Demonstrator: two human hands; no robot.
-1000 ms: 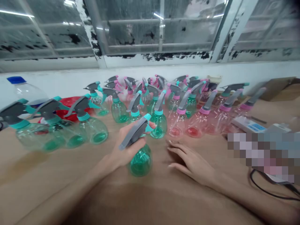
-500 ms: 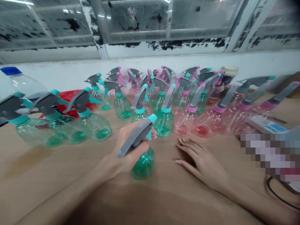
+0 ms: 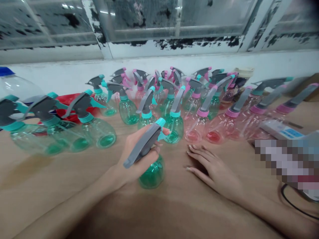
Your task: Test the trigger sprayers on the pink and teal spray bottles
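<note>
My left hand (image 3: 139,151) is wrapped round the neck of a green spray bottle (image 3: 152,174) with a grey and turquoise trigger head (image 3: 146,142). The bottle stands close to upright on the wooden table (image 3: 174,196); its collar is hidden by my fingers. A finger reaches toward the turquoise trigger, though the contact is hard to make out. To the right, my right hand (image 3: 211,166) rests palm down on the tabletop with fingers stretched and holds nothing. Just beyond it stand pink spray bottles (image 3: 193,131), and another green bottle (image 3: 173,131) is behind my left hand.
Several green bottles (image 3: 102,134) line the left, with a red bag (image 3: 71,103) and a blue-capped clear bottle (image 3: 15,84) behind. More spray bottles crowd the back near the white wall (image 3: 82,73). At right lie a white device (image 3: 281,131) and a black cable (image 3: 294,209).
The view has shifted slightly, so the bottles sit a little further left and higher. A fingertip of my left hand now shows further out by the trigger. My right hand stays in place.
</note>
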